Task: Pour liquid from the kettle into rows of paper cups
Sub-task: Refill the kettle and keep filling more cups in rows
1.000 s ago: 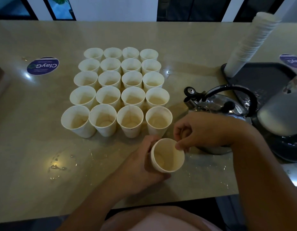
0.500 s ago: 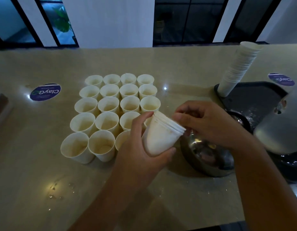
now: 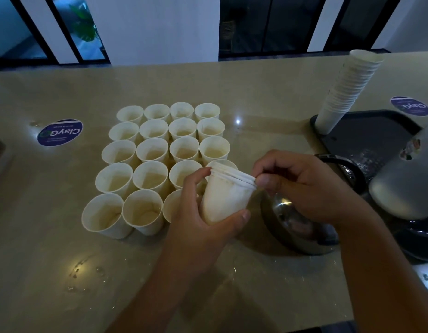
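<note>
Head view is showing a sticker (image 3: 60,132) lying far left on the surface (image 3: 52,272). Twenty cups (image 3: 157,150) are standing in rows, seemingly holding liquid. Left hand (image 3: 201,212) is gripping nested spares (image 3: 228,195); right hand (image 3: 297,186) is pinching their rims. Kettle (image 3: 302,227) is sitting untouched beneath, partly hidden. Pouring appears largely done. Stack (image 3: 347,90) is leaning on the tray (image 3: 366,131).

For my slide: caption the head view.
Left hand grips nested cups, right hand pinches their rims, beside the cup grid.
</note>
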A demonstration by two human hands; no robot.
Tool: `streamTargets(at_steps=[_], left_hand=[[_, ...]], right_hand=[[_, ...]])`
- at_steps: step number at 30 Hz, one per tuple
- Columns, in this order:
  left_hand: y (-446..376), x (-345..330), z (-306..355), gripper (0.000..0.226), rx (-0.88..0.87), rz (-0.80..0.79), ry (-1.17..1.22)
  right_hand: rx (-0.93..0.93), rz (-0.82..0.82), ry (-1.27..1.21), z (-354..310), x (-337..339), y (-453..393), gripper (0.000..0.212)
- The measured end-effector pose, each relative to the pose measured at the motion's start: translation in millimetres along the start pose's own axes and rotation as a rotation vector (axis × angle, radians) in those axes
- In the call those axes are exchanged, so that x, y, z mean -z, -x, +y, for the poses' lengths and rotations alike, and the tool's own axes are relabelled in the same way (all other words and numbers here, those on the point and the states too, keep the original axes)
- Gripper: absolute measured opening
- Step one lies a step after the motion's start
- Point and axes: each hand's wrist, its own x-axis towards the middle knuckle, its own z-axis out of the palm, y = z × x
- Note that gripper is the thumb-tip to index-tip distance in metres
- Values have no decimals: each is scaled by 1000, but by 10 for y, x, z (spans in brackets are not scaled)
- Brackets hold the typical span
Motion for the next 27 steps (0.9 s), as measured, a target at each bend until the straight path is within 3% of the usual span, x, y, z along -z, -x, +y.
streamTargets(at_steps=[5,9,12,15,20,24,27], left_hand=[[11,16,28,81,29,-20,51],[25,25,37,76,38,-32,69],[70,53,-3,70,61,-61,43],[136,64,-24,74,93,-78,74],[114,7,23,83,72,-79,153],[83,-10,85,78,49,-114,209],[-53,-63,182,67,-9,-90,191]], right_hand=[[76,21,74,-23,-19,10,6],[119,47,98,2,0,15,10],[113,196,-54,36,107,32,22],[142,314,-31,-33,301,64,13],[227,255,116,-123,361,68,3],[169,413,-12,-106,380,96,11],[124,573,-24,-69,417,93,5]])
